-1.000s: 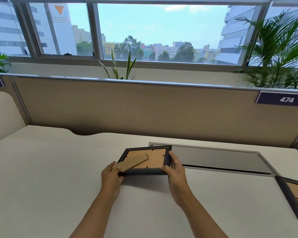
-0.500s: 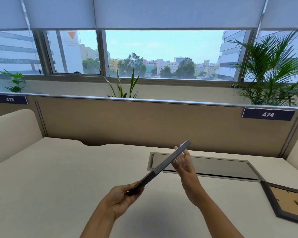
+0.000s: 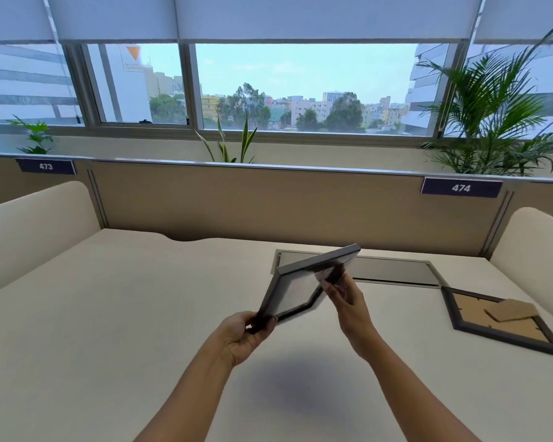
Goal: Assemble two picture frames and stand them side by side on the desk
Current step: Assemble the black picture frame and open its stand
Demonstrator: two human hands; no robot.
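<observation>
Gripping tilted picture frame (image 3: 296,290), stand hidden

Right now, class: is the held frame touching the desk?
Apart. The head view shows the frame lifted in both hands, its shadow on the desk below.

Two number plates are legible ahead of me, both fixed along the top edge of the partition (image 3: 268,199) behind my desk. The dark plate on the left (image 3: 46,166) reads "473" in white digits. The dark plate on the right (image 3: 461,187) reads "474", also in white. Through the window, a pale sign on a building (image 3: 131,59) carries an orange downward-pointing triangle; the small lettering beneath it is too blurred for me to read. The picture frames carry no text that I can make out.
</observation>
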